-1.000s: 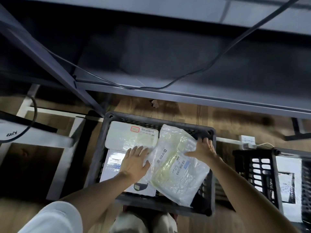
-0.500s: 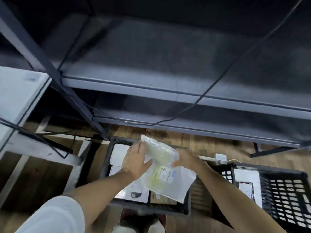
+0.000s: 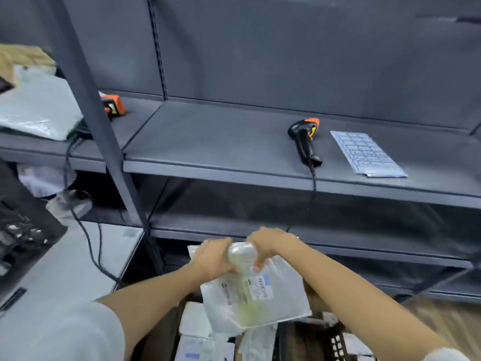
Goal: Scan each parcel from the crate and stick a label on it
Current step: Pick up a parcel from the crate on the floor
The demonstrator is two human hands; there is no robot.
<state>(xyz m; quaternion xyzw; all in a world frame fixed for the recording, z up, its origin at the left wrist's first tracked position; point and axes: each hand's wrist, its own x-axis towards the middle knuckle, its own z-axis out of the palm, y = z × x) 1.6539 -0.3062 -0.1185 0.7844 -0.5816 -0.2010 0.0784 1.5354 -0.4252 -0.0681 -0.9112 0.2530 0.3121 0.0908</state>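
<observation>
A clear plastic parcel (image 3: pixel 250 290) is held up in front of the shelving, above the crate (image 3: pixel 299 340) at the bottom of the view. Its upper end is gripped from the left by the left hand (image 3: pixel 216 259) and from the right by the right hand (image 3: pixel 268 246), fingers curled round the bag. A printed label is seen on its face. On the shelf (image 3: pixel 208 142) above, a black and orange scanner (image 3: pixel 305 140) is laid, with a label sheet (image 3: pixel 367 153) just beside it.
</observation>
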